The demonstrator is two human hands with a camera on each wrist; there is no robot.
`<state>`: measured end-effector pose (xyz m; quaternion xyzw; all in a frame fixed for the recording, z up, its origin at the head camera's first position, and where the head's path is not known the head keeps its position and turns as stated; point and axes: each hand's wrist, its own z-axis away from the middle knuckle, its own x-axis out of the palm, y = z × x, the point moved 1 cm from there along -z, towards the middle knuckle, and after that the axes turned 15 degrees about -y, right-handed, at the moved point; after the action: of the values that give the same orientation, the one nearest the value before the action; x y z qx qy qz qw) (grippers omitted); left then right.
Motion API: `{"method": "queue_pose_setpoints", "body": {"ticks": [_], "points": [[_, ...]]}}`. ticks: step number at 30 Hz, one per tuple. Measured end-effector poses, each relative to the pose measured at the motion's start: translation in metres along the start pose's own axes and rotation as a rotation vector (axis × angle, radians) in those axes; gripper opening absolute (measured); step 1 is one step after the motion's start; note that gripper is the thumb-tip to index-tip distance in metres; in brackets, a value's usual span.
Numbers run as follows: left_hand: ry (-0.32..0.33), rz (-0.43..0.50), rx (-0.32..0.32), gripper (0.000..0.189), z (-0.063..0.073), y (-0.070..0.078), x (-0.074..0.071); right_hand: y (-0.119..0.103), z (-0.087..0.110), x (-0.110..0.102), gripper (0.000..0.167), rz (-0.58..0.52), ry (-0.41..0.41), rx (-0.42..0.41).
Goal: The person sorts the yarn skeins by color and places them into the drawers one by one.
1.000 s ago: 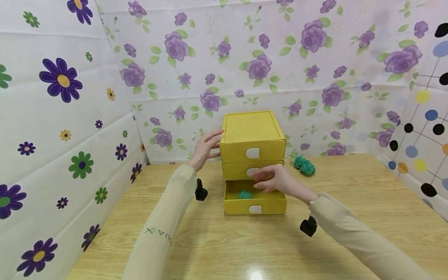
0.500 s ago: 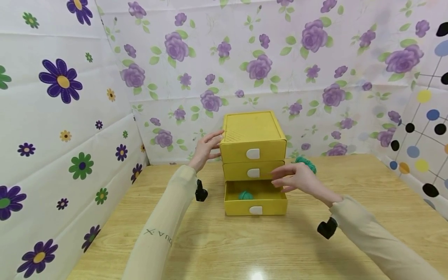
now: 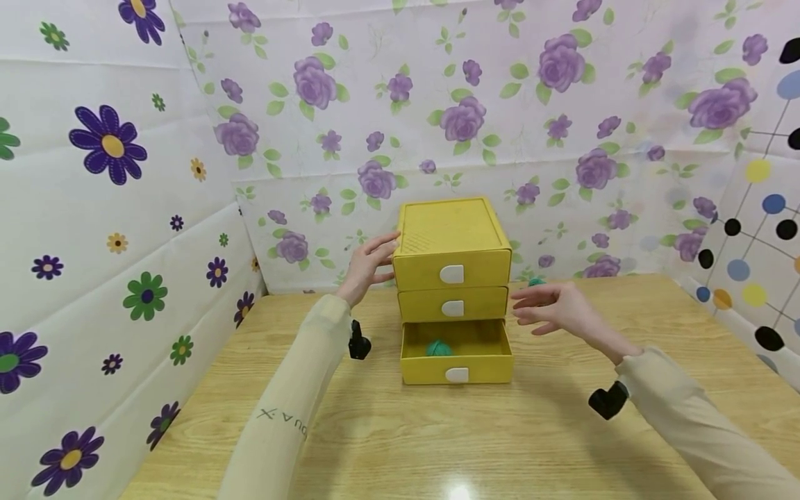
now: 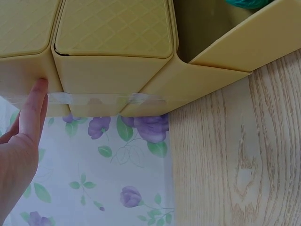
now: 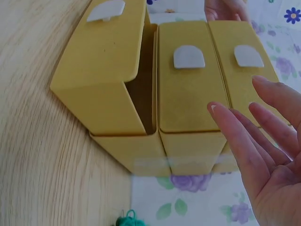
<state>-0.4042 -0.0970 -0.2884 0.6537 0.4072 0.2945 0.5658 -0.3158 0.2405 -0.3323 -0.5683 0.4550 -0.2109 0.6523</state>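
Note:
A yellow three-drawer box [image 3: 455, 229] stands toward the back of the table, its bottom drawer [image 3: 425, 370] pulled out and the upper two closed. Inside that drawer lies a green ball of yarn [image 3: 439, 348]. My left hand [image 3: 367, 267] touches the box's left side near the top, fingers extended; a fingertip meets the yellow wall in the left wrist view. To the right of the box, my right hand [image 3: 565, 311] hovers with relaxed, slightly bent fingers and holds nothing. It mostly covers a green yarn skein [image 3: 536, 282] on the table behind it.
White half-round handles [image 3: 452, 274] sit on the drawer fronts. A flowered cloth [image 3: 350, 125] hangs behind the wooden table [image 3: 400, 444], with a daisy-patterned cloth [image 3: 125, 229] on the left and a dotted one [image 3: 759, 229] on the right.
My right hand has moved right, from over the open drawer to beside the box, and now covers most of the skein. The left hand and the drawer have stayed put.

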Motion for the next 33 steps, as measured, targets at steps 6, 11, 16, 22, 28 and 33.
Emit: {"method": "queue_pose_setpoints", "body": {"ticks": [6, 11, 16, 22, 28, 33], "points": [[-0.005, -0.02, -0.006, 0.043, 0.006, 0.008, 0.005, 0.013, 0.001, -0.017, 0.053, -0.005, 0.06, 0.02], [0.001, -0.018, 0.001, 0.042, 0.004, 0.005, 0.003, 0.027, -0.002, -0.028, 0.058, 0.0, 0.13, 0.05], [0.012, -0.027, 0.008, 0.041, -0.004, -0.006, -0.003, 0.039, -0.004, -0.034, 0.061, 0.032, 0.172, 0.07], [0.028, -0.042, 0.013, 0.04, -0.008, -0.013, -0.006, 0.054, -0.008, -0.042, 0.067, 0.153, 0.228, 0.083], [0.023, -0.035, 0.007, 0.041, -0.007, -0.009, -0.005, 0.069, -0.014, -0.048, 0.065, 0.231, 0.275, 0.084], [0.003, -0.018, 0.0, 0.042, 0.001, 0.001, 0.001, 0.082, -0.016, -0.053, 0.063, 0.258, 0.307, 0.133]]}}
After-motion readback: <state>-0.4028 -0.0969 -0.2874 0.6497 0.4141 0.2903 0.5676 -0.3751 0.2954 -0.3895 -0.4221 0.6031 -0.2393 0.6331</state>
